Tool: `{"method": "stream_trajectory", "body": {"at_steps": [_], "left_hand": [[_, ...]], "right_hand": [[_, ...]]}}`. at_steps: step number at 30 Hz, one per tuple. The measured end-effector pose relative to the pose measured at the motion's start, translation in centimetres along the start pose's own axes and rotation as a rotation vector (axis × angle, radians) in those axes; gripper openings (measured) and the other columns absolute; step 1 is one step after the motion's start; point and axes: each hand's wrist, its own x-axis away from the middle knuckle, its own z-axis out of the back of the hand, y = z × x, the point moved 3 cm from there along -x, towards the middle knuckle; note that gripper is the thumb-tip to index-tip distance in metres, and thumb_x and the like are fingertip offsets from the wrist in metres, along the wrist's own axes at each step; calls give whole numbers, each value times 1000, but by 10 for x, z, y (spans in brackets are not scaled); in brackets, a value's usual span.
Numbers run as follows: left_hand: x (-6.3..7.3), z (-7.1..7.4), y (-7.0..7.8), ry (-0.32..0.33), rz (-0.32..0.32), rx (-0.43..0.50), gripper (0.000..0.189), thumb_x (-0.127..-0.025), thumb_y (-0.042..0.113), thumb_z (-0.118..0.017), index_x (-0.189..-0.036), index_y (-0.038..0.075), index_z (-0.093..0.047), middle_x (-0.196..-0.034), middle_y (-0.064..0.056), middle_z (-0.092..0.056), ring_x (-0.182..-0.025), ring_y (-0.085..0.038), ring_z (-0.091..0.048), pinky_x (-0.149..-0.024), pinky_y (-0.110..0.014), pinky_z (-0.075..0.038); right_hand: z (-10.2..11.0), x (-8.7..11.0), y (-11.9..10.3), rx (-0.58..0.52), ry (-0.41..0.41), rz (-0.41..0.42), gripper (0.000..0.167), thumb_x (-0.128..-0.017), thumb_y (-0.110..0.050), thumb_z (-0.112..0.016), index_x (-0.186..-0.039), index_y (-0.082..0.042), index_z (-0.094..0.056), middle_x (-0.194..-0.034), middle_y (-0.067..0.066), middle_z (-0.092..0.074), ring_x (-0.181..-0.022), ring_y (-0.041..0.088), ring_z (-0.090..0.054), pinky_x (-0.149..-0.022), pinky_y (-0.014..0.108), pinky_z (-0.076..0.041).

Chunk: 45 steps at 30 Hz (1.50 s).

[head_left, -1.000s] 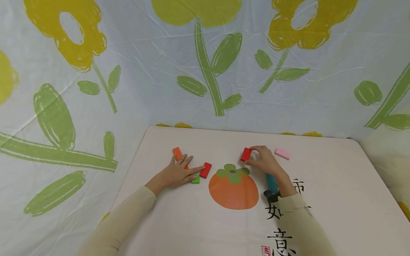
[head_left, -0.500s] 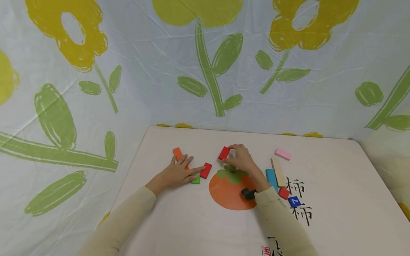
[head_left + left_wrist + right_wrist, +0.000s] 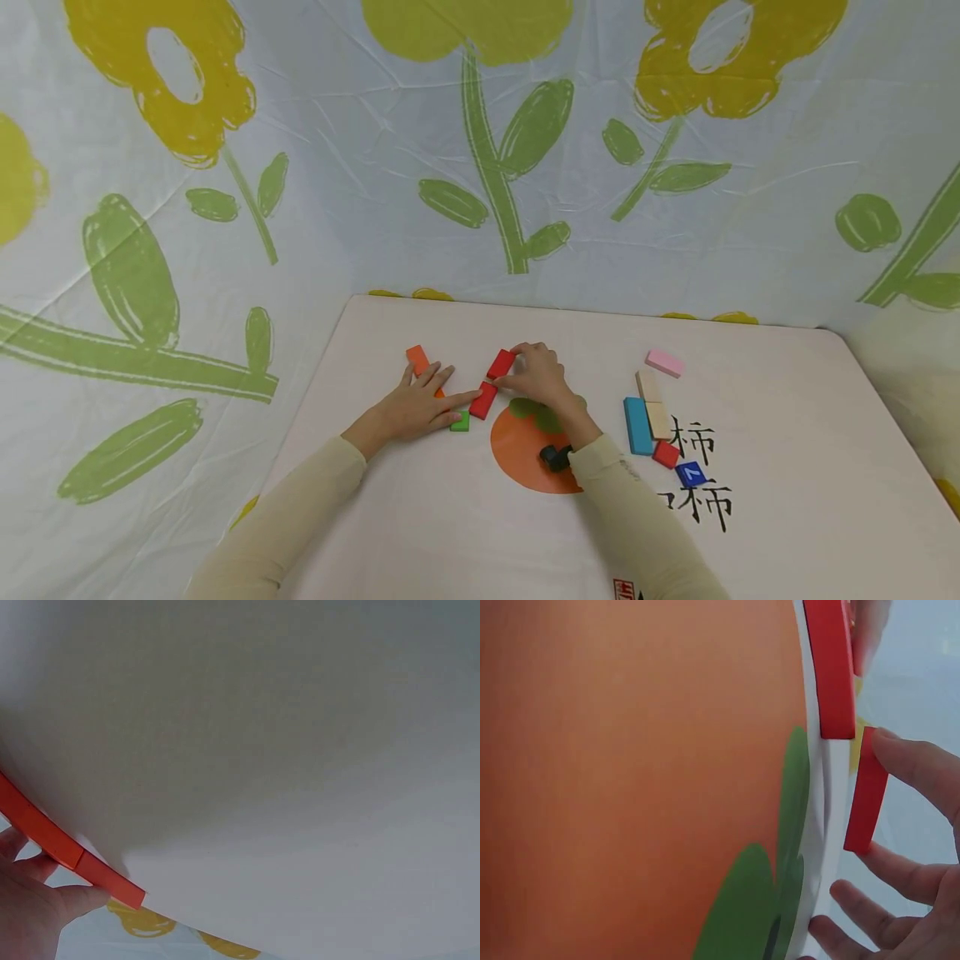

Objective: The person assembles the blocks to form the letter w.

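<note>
My right hand (image 3: 542, 375) pinches a red rectangular block (image 3: 501, 363) by its ends between thumb and finger, as the right wrist view shows. Just in front of it lies a second red block (image 3: 483, 402), a small gap from the held one. My left hand (image 3: 411, 408) rests palm down with fingers spread, one fingertip on that second red block and another finger at a green block (image 3: 460, 422). Under its other fingers runs a line of orange blocks (image 3: 417, 359), partly hidden; the left wrist view shows two orange blocks (image 3: 45, 834) end to end.
Right of my right hand stand a blue block (image 3: 638, 426), two pale wooden blocks (image 3: 658, 421), a small red block (image 3: 666, 454) and a dark blue numbered block (image 3: 691, 474). A pink block (image 3: 664, 363) lies farther back. The tabletop (image 3: 810, 433) meets a flowered curtain behind.
My right hand has moved left with the red block, from beyond the printed persimmon to just behind the other red block. My left hand has stayed in place.
</note>
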Motion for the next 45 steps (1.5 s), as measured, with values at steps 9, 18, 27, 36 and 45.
{"method": "stream_trajectory", "body": {"at_steps": [9, 18, 27, 36, 45], "left_hand": [[1, 2, 1, -6, 4, -3, 56, -103, 62, -28, -157, 48, -21, -161, -18, -25, -147, -43, -18, -108, -73, -18], [1, 5, 2, -10, 5, -3, 56, -103, 61, -29, -157, 48, -22, -161, -19, -24, -147, -43, -18, -108, -73, -19], [1, 8, 3, 1, -1, -7, 56, -104, 59, -33, -157, 46, -25, -160, -20, -27, -146, -44, -21, -107, -73, -21], [3, 5, 2, 5, 0, -10, 55, -104, 59, -31, -157, 47, -23, -160, -19, -26, -147, -43, -20, -107, -73, -20], [3, 5, 2, 15, -6, -14, 55, -104, 59, -32, -157, 47, -24, -161, -19, -27, -147, -44, -20, -107, -72, -21]], "right_hand": [[-6, -1, -3, 123, -33, -32, 63, -81, -47, -81, -129, -10, -63, -135, 20, -52, -122, 41, -44, -93, 58, -40], [-4, -3, -6, 135, -60, -32, 62, -83, -47, -78, -130, -10, -63, -138, 21, -50, -125, 43, -41, -94, 59, -38], [-6, -2, -5, 111, -13, -32, 52, -87, -41, -76, -128, -10, -65, -137, 21, -50, -125, 42, -40, -95, 60, -38], [-7, -2, -7, 83, -5, -48, 52, -86, -40, -77, -127, -11, -66, -137, 20, -50, -125, 42, -39, -96, 60, -36], [-9, -3, -5, 86, -9, -53, 53, -86, -41, -77, -128, -11, -65, -138, 19, -50, -125, 41, -39, -96, 60, -35]]}}
